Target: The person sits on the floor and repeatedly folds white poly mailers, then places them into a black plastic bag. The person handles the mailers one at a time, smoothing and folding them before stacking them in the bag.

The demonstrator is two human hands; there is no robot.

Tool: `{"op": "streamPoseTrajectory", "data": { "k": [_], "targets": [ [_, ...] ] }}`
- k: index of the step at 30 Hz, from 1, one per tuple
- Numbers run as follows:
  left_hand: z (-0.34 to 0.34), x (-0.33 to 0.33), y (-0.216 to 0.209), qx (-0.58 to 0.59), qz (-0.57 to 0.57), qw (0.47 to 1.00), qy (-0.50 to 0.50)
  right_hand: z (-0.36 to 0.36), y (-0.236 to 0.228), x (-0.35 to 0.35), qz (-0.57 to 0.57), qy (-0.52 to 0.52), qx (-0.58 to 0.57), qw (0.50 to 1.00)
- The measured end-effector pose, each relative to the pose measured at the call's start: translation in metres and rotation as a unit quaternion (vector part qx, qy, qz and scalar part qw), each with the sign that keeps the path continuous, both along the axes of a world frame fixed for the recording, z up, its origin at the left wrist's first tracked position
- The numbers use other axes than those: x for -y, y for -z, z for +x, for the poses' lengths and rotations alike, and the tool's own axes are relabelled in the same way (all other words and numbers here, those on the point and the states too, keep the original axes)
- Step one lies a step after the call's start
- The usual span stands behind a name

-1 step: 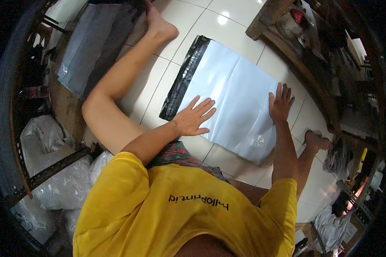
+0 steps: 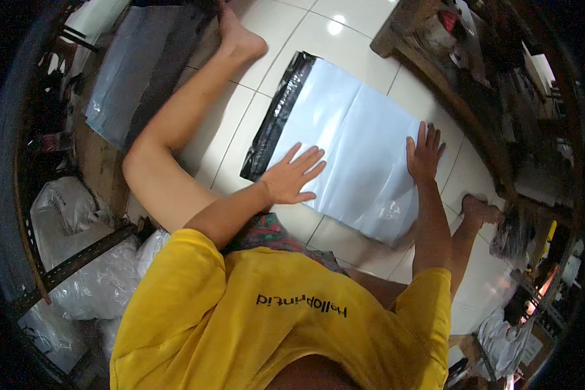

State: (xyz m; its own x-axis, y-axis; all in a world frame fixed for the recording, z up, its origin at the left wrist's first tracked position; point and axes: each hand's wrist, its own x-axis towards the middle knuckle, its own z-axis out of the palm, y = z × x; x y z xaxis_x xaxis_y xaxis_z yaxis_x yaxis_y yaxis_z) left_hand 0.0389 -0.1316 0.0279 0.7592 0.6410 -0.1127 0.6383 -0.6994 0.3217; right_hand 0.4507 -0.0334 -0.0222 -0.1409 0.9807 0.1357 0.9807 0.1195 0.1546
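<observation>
A stack of pale blue-white plastic mailing bags [image 2: 361,130] with glossy black flap edges [image 2: 281,120] lies flat on the floor between my legs. My left hand [image 2: 292,175] rests palm down on the near left part of the top bag, close to the black strip, fingers spread. At the right edge of the bags lies my right hand [image 2: 426,153], flat with its fingers stretched out, partly over the border. Neither hand grips anything. A lengthwise crease runs down the middle of the top bag.
White floor tiles [image 2: 338,29] surround the bags. More greyish bags [image 2: 133,65] lie beyond my left knee. Clear plastic bundles [image 2: 88,260] and a perforated metal bar [image 2: 78,266] are at the left. A wooden furniture frame [image 2: 435,88] stands at the far right.
</observation>
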Motion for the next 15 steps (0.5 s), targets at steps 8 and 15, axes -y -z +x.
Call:
{"op": "streamPoseTrajectory", "data": {
  "k": [8, 15],
  "targets": [
    [0.01, -0.001, -0.015, -0.056, 0.011, 0.998, -0.03, -0.068, -0.076, 0.036, -0.139, -0.128, -0.243, 0.951],
    [0.026, 0.024, -0.014, 0.052, 0.092, 0.986, 0.131, -0.156, -0.074, 0.188, -0.232, -0.221, -0.095, 0.942]
  ]
}}
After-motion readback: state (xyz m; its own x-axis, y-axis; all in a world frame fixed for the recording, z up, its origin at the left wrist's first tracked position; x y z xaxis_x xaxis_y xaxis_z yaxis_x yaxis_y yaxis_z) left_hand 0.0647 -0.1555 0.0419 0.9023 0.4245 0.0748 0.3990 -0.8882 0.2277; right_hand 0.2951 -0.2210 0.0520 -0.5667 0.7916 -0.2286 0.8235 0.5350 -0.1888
